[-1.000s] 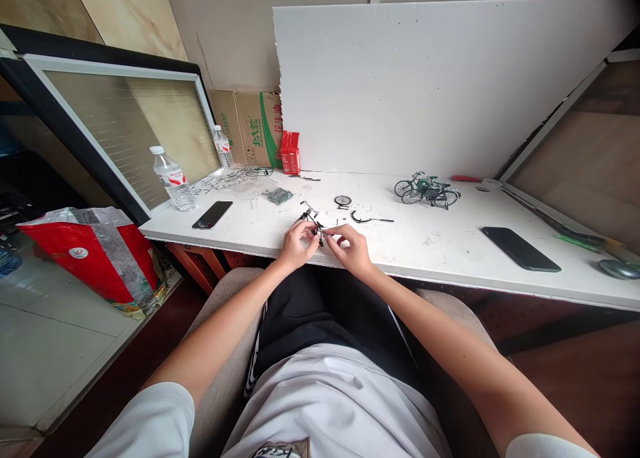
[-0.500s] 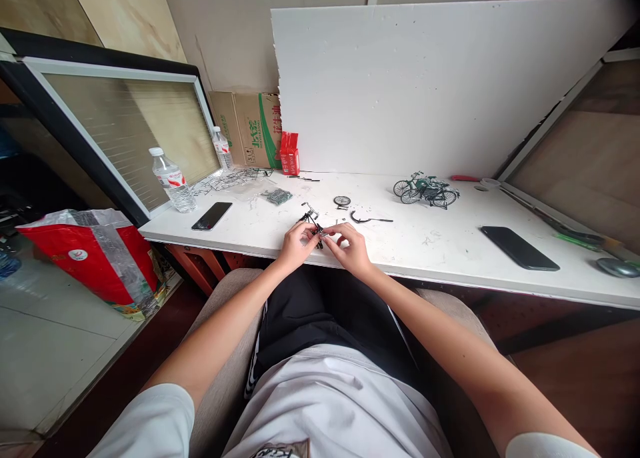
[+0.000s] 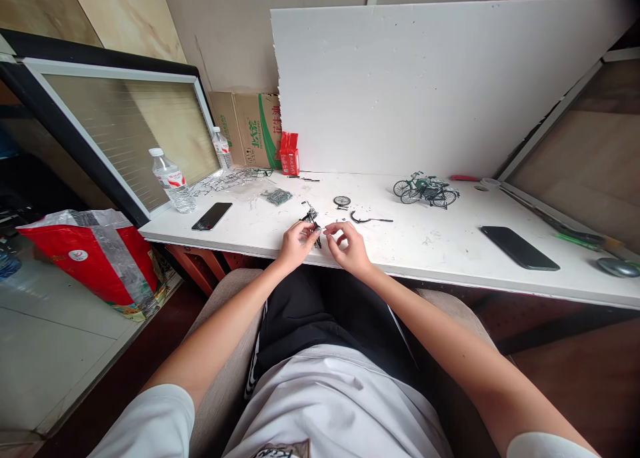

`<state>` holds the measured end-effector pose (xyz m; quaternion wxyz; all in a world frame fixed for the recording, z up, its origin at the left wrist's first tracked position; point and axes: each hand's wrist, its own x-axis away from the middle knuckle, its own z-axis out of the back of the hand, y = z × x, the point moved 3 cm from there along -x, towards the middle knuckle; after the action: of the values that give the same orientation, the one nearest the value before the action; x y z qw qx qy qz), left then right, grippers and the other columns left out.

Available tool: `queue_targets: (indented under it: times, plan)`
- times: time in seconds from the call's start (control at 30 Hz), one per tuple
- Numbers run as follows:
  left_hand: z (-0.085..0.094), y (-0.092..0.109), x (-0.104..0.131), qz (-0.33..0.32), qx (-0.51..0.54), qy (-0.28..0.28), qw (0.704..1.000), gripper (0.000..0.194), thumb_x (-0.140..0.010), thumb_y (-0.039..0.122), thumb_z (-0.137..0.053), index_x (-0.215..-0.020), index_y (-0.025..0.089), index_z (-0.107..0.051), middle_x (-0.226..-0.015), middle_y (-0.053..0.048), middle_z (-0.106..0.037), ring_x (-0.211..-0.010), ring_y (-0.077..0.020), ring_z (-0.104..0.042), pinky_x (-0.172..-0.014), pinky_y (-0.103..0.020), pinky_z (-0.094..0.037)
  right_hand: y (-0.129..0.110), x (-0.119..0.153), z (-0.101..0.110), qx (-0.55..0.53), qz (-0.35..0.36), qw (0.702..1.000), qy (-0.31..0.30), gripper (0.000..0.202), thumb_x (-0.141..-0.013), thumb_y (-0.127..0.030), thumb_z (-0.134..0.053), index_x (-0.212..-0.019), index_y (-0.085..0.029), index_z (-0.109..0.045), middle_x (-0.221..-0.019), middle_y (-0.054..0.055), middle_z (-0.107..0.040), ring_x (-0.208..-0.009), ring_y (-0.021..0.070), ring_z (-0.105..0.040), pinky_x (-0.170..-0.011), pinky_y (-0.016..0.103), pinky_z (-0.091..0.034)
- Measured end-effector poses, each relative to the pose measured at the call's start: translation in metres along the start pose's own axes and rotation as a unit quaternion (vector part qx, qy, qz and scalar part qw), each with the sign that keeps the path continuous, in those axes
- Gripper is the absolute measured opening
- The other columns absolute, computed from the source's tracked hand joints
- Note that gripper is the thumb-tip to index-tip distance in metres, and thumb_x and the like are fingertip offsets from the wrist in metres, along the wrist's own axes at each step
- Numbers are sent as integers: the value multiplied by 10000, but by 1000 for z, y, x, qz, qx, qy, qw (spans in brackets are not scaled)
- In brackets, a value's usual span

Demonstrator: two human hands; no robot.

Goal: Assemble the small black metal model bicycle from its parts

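Near the front edge of the white table [image 3: 400, 245], my left hand [image 3: 296, 243] is closed on a small dark model bicycle frame [image 3: 310, 216]. Its handlebar end points away from me, and part of it is hidden by my fingers. My right hand [image 3: 347, 246] is just right of the frame, thumb and forefinger close together; whatever sits between the fingertips is too small to name. Beyond my hands lie a small spoked wheel [image 3: 342, 201] and a curved black part [image 3: 357, 217] with a thin straight piece.
Finished-looking model bicycles [image 3: 425, 191] stand at the right, with a black phone [image 3: 520, 248] nearer. To the left are another phone [image 3: 212, 216], a water bottle [image 3: 173, 181], a bag of green parts [image 3: 278, 196] and part frames [image 3: 235, 177]. A red box [image 3: 290, 154] stands at the back.
My right fingertips have drawn slightly away from the bicycle frame, leaving a small gap. My left hand keeps its hold, nearly unmoved.
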<state>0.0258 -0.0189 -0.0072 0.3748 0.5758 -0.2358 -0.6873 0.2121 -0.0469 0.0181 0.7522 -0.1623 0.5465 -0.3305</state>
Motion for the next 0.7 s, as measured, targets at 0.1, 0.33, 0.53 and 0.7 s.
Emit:
queue_targets:
  times: [0.1, 0.33, 0.53, 0.7]
  plan:
    - [0, -3, 0, 6, 5, -4, 1000, 298, -946, 454, -749, -1039, 172, -732, -1026, -109, -755, -904, -208, -736, -786, -313, -615, -1, -1, 1, 24, -3, 1000, 11, 119, -986, -262, -575, -1074, -255, -653, -1062, 82, -744, -1010, 249, -657, -699, 363, -588]
    - [0, -6, -1, 21, 20, -7, 1000, 316, -921, 460, -775, -1034, 166, -739, -1016, -111, -761, -899, -208, -735, -768, -304, -613, 22, -17, 20, 132, -17, 991, 9, 226, -928, -171, -554, -1106, -231, -681, -1144, 90, -760, -1124, 307, -617, -1032, 515, -504]
    - [1, -5, -1, 32, 21, -9, 999, 304, -912, 443, -785, -1027, 163, -756, -1044, -117, -763, -900, -202, -737, -798, -310, -612, 65, -29, 69, 289, -123, 949, -29, 454, -884, -81, -499, -1274, -177, -709, -1273, 144, -757, -1296, 405, -510, -1054, 582, -448]
    - [1, -5, -1, 33, 31, -8, 999, 315, -903, 446, -791, -1023, 155, -762, -1037, -120, -757, -902, -206, -733, -784, -309, -616, 85, -27, 85, 361, -139, 920, -67, 483, -918, -89, -489, -1354, -137, -691, -1287, 182, -750, -1344, 441, -461, -1026, 594, -443]
